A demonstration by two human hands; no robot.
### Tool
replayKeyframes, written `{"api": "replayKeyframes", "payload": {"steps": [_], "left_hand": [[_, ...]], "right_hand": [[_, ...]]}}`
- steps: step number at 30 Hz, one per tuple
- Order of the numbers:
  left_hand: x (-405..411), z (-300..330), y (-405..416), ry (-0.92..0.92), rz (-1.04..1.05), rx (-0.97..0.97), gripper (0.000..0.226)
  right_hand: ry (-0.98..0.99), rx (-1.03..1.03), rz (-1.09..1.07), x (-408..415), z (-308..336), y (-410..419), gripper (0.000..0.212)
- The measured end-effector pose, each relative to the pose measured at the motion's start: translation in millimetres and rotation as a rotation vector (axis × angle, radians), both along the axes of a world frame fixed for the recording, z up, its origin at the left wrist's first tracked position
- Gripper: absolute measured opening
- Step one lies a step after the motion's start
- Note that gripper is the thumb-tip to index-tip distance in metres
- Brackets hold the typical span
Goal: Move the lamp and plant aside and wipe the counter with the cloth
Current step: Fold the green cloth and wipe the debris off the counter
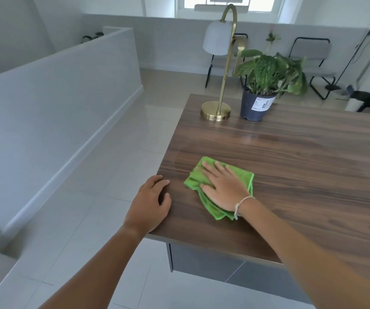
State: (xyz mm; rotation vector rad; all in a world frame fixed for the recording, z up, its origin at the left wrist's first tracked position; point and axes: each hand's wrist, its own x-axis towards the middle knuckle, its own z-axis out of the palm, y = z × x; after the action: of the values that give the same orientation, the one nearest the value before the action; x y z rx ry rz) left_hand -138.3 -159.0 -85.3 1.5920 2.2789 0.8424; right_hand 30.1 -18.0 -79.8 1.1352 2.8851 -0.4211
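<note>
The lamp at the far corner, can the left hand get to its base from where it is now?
Probably yes. The left hand rests on the counter's near edge, and bare wood lies between it and the lamp; the cloth and plant sit off to the right.

The worktop (302, 157) is cut off at the right edge; the cloth (204, 175) is partly covered by the right hand (223, 188); the plant's label (264, 103) is illegible.

A folded green cloth (215, 188) lies flat near the front left corner of the wood-grain table (302, 163). At the far left corner a brass lamp (220, 70) with a white shade stands upright, just beside a leafy plant (266, 83) in a dark pot.
</note>
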Motion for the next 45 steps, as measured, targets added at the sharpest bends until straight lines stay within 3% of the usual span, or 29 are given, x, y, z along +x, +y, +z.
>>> {"api": "replayKeyframes", "payload": {"steps": [2,4,6,8,10,12,14,16,18,26,33,45], "left_hand": [[-1.1,1.5,-0.8,-0.004,0.001,0.002,0.037],[0.2,6.3,3.5,0.004,0.036,0.038,0.034],[10.1,17.0,17.1,0.025,0.071,0.119,0.032],[30.5,31.4,38.6,0.033,0.024,0.196,0.033],[58.6,42.6,61.4,0.054,-0.124,0.181,0.036],[88.6,41.1,82.1,0.143,-0.269,0.054,0.042],[115.6,28.3,96.8,0.286,-0.313,-0.16,0.052],[133.3,12.2,104.5,0.406,-0.276,-0.329,0.061],[138.5,2.3,110.1,0.461,-0.234,-0.358,0.063],[101.4,2.3,152.5,0.421,-0.214,-0.357,0.061],[55.4,6.5,198.6,0.397,-0.065,-0.42,0.059],[35.7,1.2,122.6,0.369,0.065,-0.406,0.068]], "right_hand": [[0.119,-0.165,0.01,13.8,5.2,-10.5,0.053],[0.368,-0.383,-0.099,35.9,16.3,-6.1,0.05],[0.526,-0.355,-0.264,66.2,22.0,11.8,0.046],[0.455,-0.187,-0.398,98.5,18.8,33.5,0.045],[0.239,-0.074,-0.454,123.4,9.3,48.5,0.047],[0.095,-0.007,-0.467,137.0,-0.7,54.3,0.049],[0.076,0.039,-0.455,141.6,-6.2,55.9,0.05],[0.076,0.052,-0.444,141.9,-7.5,57.9,0.05],[0.064,0.055,-0.441,142.5,-9.1,59.6,0.051],[0.059,0.068,-0.432,144.8,-13.3,60.9,0.053],[0.074,0.093,-0.447,142.8,-14.2,63.5,0.052],[0.026,0.097,-0.446,144.0,-14.9,60.7,0.052]]}}
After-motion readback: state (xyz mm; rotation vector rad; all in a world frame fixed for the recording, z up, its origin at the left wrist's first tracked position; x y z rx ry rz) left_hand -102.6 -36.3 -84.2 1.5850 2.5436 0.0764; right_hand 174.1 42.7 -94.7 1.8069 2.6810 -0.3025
